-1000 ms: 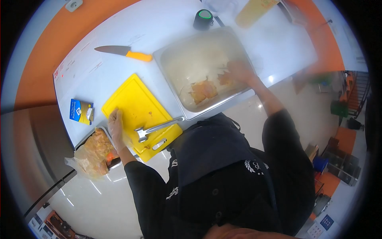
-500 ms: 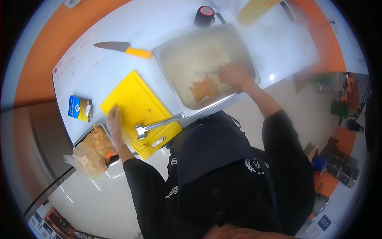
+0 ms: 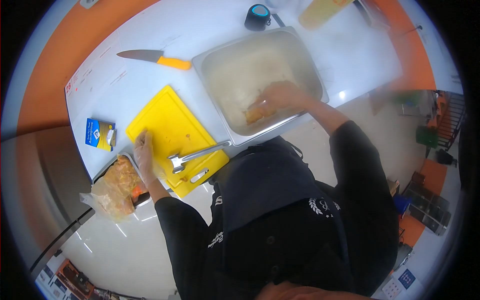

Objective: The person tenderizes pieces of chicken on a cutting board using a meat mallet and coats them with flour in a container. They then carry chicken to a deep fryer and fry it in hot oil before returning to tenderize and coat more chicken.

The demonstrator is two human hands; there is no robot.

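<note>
The right hand [image 3: 281, 96] has slid over the meat [image 3: 257, 115] in the pan [image 3: 229, 70], partly hiding it, while the left hand [image 3: 144, 152] stays at the board [image 3: 167, 112], and I can't tell if either grips.

Printed in red near the left corner of the desk [image 3: 111, 102]: "2", then either "8" or "B". Lettered in white on the blue part of the box [image 3: 100, 135], alongside a white diamond sign [image 3: 96, 134], too small to read surely. Marked on the dark clothing [image 3: 300, 242] with a wreath emblem [image 3: 313, 204] and blurred white lettering.
</note>
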